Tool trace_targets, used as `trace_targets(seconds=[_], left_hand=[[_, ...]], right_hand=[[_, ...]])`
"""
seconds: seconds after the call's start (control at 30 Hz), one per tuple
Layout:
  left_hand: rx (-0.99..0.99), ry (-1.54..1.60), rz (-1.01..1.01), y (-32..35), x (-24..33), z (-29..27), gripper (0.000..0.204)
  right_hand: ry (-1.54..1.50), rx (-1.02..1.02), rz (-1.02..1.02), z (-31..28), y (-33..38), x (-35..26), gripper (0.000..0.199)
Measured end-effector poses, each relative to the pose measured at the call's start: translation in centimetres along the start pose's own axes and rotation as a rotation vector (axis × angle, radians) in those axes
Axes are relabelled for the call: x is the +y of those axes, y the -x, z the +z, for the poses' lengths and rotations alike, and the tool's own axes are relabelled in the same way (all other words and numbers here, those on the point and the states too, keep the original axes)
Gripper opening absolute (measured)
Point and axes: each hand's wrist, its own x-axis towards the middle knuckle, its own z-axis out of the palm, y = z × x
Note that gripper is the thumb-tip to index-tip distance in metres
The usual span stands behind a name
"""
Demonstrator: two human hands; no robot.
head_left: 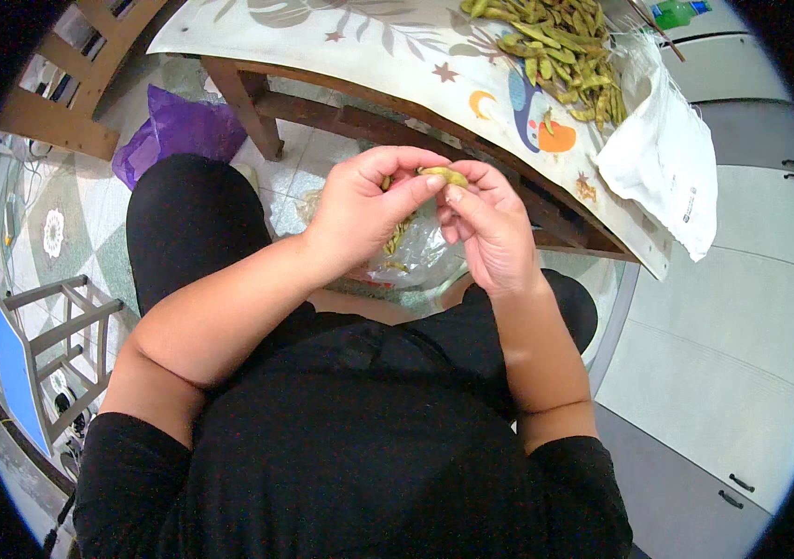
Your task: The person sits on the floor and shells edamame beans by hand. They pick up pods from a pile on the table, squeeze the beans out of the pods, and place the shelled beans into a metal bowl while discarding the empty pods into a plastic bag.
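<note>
A yellowish-green bean pod [444, 175] is pinched between the fingertips of both hands, above my lap. My left hand [360, 207] grips its left end with thumb and fingers, and a bit of another pod shows inside the curled fingers. At the other end, my right hand [494, 235] closes thumb and forefinger on the pod. Below the hands lies a clear plastic bag [430, 244] with several pods or husks [398, 237] in it, partly hidden by the hands. A heap of bean pods [560, 51] covers the far right of the table.
The wooden table [322, 42] has a patterned cloth, and a white plastic bag [663, 163] hangs over its right corner. A purple bag [183, 126] lies on the floor at left, near a blue-topped stool [20, 373]. Pale cabinets [714, 307] line the right. A green bottle [677, 13] stands behind.
</note>
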Motion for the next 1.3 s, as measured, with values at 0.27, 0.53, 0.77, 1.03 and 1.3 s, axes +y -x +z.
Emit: trace_targets(seconds=[0.27, 0.53, 0.77, 1.03, 1.3], left_hand=[[-0.041, -0.308, 0.041, 0.0, -0.4, 0.3, 0.016], [-0.175, -0.107, -0.192, -0.6, -0.1, -0.2, 0.014], [-0.138, -0.13, -0.107, -0.2, 0.0, -0.5, 0.005], [-0.234, -0.369, 0.146, -0.3, 0.0, -0.8, 0.004], [-0.063, 0.148, -0.168, 0.1, 0.1, 0.3, 0.009]], right_hand=[[0.345, -0.044, 0.098, -1.2, 1.1, -0.9, 0.012], [0.233, -0.091, 0.121, -1.4, 1.0, -1.1, 0.012], [0.151, -0.128, 0.217, -0.6, 1.4, -1.0, 0.012], [-0.048, -0.161, 0.299, -0.3, 1.7, -0.8, 0.009], [-0.132, -0.155, 0.261, -0.4, 1.3, 0.0, 0.007]])
